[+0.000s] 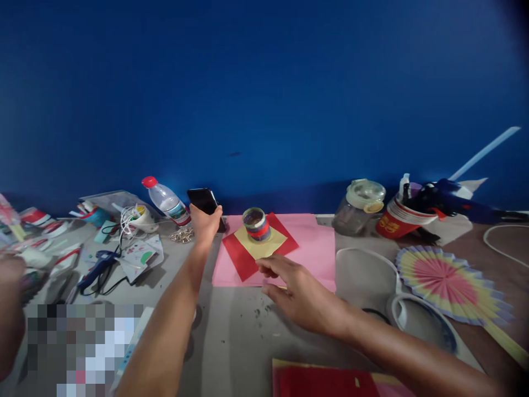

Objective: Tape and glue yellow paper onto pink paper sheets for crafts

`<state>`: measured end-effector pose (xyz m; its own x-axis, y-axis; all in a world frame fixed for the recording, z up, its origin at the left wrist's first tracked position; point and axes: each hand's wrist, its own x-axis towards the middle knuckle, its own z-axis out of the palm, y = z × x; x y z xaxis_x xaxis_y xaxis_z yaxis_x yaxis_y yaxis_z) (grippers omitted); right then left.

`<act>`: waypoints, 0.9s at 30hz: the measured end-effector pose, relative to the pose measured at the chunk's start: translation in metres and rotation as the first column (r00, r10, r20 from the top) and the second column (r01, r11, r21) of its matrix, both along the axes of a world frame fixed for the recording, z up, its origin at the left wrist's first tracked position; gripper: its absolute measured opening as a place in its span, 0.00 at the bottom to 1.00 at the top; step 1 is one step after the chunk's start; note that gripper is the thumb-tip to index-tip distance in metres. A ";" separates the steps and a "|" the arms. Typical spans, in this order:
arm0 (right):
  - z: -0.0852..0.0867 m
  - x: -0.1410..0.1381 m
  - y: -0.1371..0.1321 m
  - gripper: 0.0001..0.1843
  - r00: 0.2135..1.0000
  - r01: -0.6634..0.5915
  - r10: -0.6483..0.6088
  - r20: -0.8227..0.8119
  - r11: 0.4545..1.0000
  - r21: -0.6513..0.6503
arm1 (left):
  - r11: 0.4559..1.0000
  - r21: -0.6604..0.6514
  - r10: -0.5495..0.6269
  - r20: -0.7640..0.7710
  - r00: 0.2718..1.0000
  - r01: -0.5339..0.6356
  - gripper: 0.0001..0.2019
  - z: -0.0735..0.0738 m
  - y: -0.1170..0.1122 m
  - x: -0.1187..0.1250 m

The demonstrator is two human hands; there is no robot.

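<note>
Blue wall (264,99) behind grey desk (235,336), left hand (205,222) gripping smartphone (201,197), screen facing wearer, long axis unclear with lower end hidden, right hand (294,289) loosely open.

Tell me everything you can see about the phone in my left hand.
The phone is a flat slab with a glossy black front and a thin pale edge. Its screen looks unlit and faces the camera, tilted. The left hand grips its lower part, hiding its base. It is beside the red-capped bottle, before the blue wall.
</note>
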<state>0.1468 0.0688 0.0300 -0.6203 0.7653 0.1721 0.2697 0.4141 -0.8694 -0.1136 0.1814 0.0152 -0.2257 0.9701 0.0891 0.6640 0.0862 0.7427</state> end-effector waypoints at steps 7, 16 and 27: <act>0.016 0.001 -0.017 0.26 0.994 0.034 -0.042 -0.099 0.996 -0.083 | 0.936 0.156 0.267 0.266 0.926 -0.315 0.22 0.054 -0.085 0.021; -0.003 0.010 -0.077 0.14 0.956 -0.076 -0.007 -0.293 0.959 -0.273 | 0.993 0.102 -0.065 0.903 0.424 -0.066 0.31 0.033 -0.220 0.123; -0.031 0.059 -0.098 0.16 0.874 -0.099 -0.208 -0.440 0.809 -0.579 | 0.938 -0.019 0.094 0.975 -0.200 0.347 0.36 -0.019 -0.220 0.164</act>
